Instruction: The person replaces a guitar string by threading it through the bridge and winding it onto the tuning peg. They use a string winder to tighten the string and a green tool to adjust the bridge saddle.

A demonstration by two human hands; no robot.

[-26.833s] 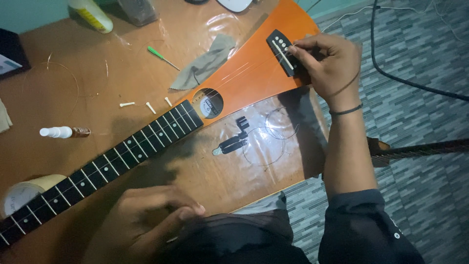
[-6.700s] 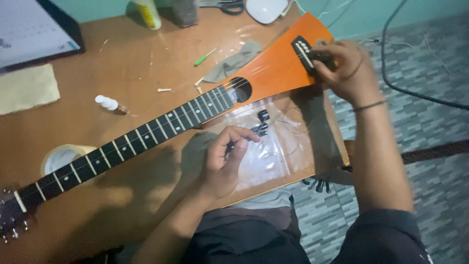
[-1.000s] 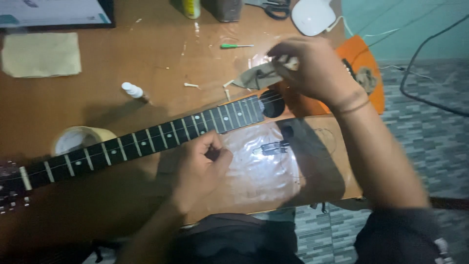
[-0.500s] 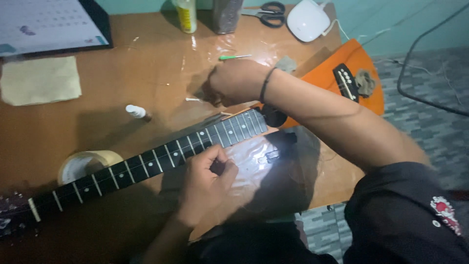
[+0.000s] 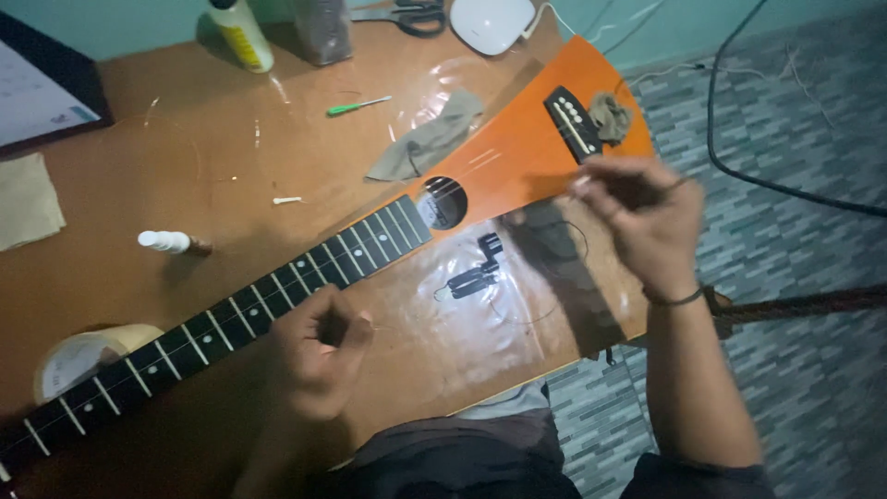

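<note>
Orange guitar (image 5: 545, 152) lies diagonally across the wooden table (image 5: 231, 176), neck pointing lower left. Left hand (image 5: 319, 356) rests at the neck, fingers curled shut. Right hand (image 5: 642, 212) hovers near the bridge (image 5: 568, 123), fingertips pinched; the item gripped cannot be identified.

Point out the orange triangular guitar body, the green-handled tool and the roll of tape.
orange triangular guitar body (image 5: 517, 152), head view, bare top face.
green-handled tool (image 5: 356, 106), head view, handle.
roll of tape (image 5: 78, 356), head view, upper rim.

A home repair bench: wooden table (image 5: 231, 185) with scissors (image 5: 407, 16), tape roll (image 5: 78, 360), tiled floor (image 5: 795, 120).
</note>
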